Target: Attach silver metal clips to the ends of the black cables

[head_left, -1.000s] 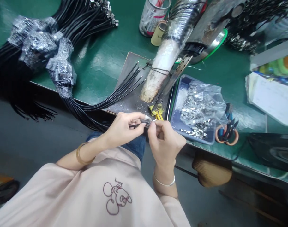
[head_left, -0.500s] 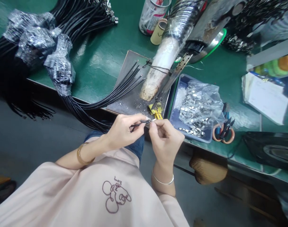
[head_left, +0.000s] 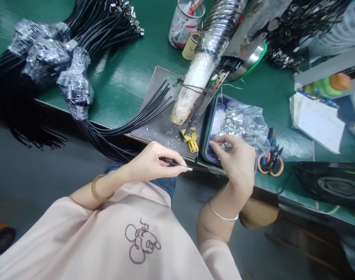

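My left hand (head_left: 166, 161) pinches a black cable (head_left: 171, 162) in front of the table edge, and a small silvery metal tip (head_left: 189, 169) sticks out past the fingers. Over the left part of a blue tray (head_left: 207, 155) is my right hand (head_left: 234, 155), thumb and forefinger closed together. A thin silvery wire (head_left: 222, 95) runs down from near a green-rimmed spool (head_left: 257, 58) towards those fingertips; what exactly they hold is too small to make out. In the tray lies a clear plastic bag of small metal parts (head_left: 244, 118), partly covered by the hand.
Wrapped bundles of black cables (head_left: 75, 85) lie at left, one fanning onto a dark board (head_left: 154, 128). A yellow clip-like piece (head_left: 192, 143) rests there under a wrapped tube (head_left: 192, 81). Orange-handled snips (head_left: 272, 163), papers (head_left: 320, 120) and a clear cup (head_left: 185, 27) stand around.
My right hand has left the cable end and moved right, over the tray. The left hand has come slightly nearer the body, still with the cable. The thin wire now hangs downward.
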